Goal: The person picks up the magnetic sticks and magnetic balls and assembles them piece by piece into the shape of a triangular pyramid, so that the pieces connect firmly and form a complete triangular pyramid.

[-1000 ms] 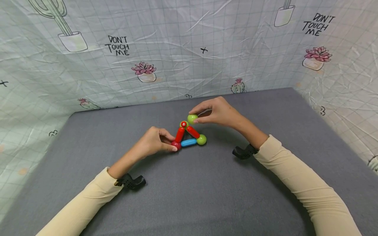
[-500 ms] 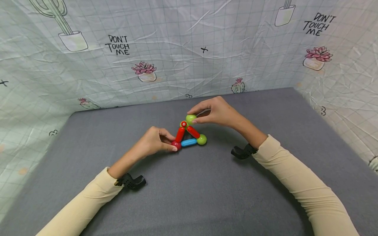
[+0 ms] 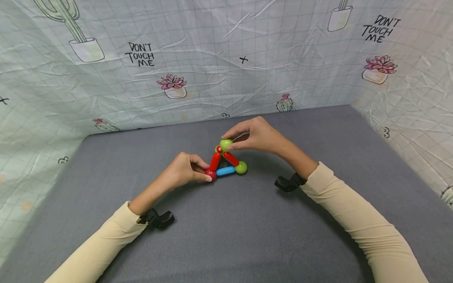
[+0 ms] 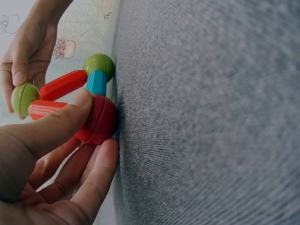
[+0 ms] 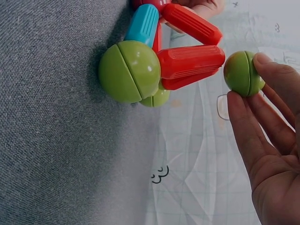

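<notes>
On the grey table a small frame of magnetic balls and rods stands up. My left hand [image 3: 184, 169] pinches the red ball [image 3: 211, 174] at its near left corner between thumb and fingers. A blue rod [image 3: 225, 171] joins this to a green ball [image 3: 241, 167] at the right corner, and another green ball [image 5: 157, 97] sits behind. Red rods [image 5: 192, 62] lean upward from the corners, their upper ends close together. Right there, my right hand [image 3: 260, 135] holds a loose green ball [image 5: 243, 73] by thumb and fingertips; a narrow gap shows in the right wrist view.
Grey cloth covers the table [image 3: 226, 236] around the frame. Behind it hangs a pale printed curtain [image 3: 212, 59] with cactus drawings. Black wrist straps [image 3: 290, 182] sit below both hands.
My right hand has shifted left and slightly down with the green ball, which now overlaps the top of the frame in the head view. The left hand stays put on the red ball.
</notes>
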Motion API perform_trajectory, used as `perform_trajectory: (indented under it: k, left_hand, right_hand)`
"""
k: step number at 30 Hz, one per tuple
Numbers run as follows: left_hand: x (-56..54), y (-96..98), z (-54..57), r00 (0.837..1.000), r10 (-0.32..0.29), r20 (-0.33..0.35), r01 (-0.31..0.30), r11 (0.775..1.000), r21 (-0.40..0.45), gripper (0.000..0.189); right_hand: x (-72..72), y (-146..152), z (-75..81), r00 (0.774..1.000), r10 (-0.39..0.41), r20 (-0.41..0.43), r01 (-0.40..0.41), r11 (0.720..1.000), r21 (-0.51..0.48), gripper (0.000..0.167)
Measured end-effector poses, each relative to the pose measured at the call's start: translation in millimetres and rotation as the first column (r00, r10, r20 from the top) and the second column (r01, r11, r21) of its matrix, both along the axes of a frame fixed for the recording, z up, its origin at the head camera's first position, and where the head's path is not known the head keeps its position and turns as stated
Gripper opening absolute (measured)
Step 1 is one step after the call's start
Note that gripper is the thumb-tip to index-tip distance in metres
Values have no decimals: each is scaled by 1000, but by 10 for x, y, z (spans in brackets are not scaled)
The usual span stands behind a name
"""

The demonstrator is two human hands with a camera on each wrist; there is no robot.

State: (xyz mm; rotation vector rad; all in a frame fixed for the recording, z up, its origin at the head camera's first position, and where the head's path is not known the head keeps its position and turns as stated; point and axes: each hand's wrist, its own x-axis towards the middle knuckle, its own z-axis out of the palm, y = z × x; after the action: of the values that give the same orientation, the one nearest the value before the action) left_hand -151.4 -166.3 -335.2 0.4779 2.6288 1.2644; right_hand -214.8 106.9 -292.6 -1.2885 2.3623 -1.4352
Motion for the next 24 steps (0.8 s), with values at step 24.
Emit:
perform_trajectory:
  k: [24]
  left_hand:
    - [-9, 0, -20, 1000, -12, 9, 12, 1000, 12, 26]
  right_hand:
    - [4, -79, -28, 999, 38, -39, -36, 999, 31, 28]
